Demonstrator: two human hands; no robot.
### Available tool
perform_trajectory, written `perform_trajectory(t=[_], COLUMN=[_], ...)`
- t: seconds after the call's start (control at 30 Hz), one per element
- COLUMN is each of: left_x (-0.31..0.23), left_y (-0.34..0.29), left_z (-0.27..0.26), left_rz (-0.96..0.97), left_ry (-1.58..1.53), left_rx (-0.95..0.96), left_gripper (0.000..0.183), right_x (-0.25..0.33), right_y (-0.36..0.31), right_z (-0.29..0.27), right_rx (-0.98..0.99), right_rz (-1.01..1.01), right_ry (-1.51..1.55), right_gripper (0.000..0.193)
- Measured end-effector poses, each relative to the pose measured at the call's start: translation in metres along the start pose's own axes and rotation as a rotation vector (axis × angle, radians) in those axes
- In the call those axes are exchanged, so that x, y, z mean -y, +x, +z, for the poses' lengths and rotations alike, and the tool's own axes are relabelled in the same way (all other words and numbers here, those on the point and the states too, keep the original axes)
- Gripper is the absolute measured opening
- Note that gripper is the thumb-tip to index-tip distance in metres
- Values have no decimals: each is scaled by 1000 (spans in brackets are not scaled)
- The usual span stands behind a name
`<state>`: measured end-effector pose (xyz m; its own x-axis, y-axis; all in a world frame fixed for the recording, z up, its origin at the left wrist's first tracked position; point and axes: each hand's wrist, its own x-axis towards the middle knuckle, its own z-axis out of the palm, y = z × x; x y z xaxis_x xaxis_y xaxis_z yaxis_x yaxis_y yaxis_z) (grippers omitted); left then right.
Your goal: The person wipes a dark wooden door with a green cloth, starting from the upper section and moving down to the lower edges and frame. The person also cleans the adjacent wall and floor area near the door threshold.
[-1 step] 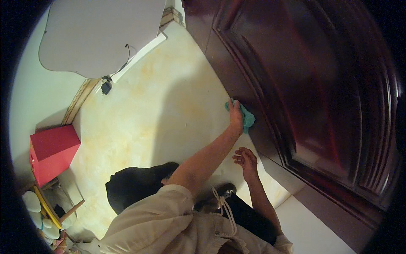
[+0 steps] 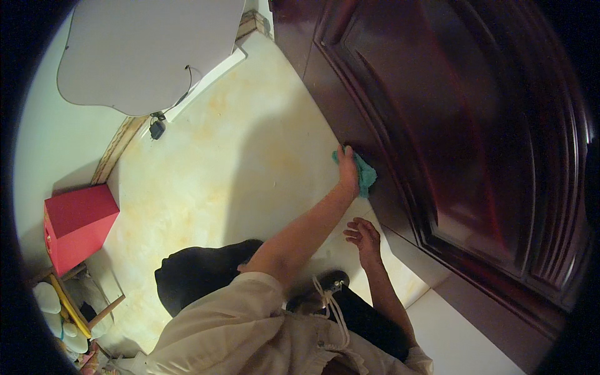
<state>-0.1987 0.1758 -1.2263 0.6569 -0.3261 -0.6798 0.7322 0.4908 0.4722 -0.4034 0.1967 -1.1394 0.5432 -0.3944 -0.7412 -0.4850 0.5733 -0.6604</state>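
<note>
My left hand (image 2: 347, 170) presses a teal cloth (image 2: 367, 176) against the lower edge of a dark, reddish-brown wooden door (image 2: 406, 169). The cloth is bunched under my palm and sticks out on both sides of the hand. Below it and a little to the right, my right hand (image 2: 364, 236) hangs in the air near the same edge, its fingers loosely bent and apart, with nothing in them. Glossy raised mouldings run across the door panel.
Pale, yellow-mottled floor (image 2: 187, 181) lies to the left. A red box (image 2: 81, 225) stands by the left wall, above a small wooden stool (image 2: 103, 306) and several white items. A pale, curved-edge panel (image 2: 150, 50) is at the upper left, with a black adapter (image 2: 157, 129) beneath it.
</note>
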Motion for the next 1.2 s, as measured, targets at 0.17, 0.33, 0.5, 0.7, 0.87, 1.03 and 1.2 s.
perform_trajectory(t=[0.17, 0.33, 0.5, 0.7, 0.87, 1.03, 1.2], left_x=[-127, -154, -147, -240, -239, -167, -155], left_y=[-5, 66, 131, 99, 179, 200, 60], left_z=[71, 53, -30, 67, 40, -35, 71], left_rz=[743, 742, 329, 1022, 602, 320, 617], left_ry=[274, 438, 465, 575, 383, 287, 271], left_rx=[22, -21, 82, -27, 111, 91, -99], left_gripper=[58, 55, 52, 59, 54, 52, 56], right_x=[-10, -8, 4, -10, -12, -6, -20], right_y=[-1, 0, 1, -13, -23, -24, -34], right_z=[-7, -5, 9, -14, -18, -10, -24], right_rx=[-25, -5, 46, -40, -63, 24, -20], right_rz=[-18, -23, -67, -58, -35, -41, -114], right_ry=[3, 2, -60, -37, 2, -39, -4], right_gripper=[30, 30, 28, 29, 29, 29, 29])
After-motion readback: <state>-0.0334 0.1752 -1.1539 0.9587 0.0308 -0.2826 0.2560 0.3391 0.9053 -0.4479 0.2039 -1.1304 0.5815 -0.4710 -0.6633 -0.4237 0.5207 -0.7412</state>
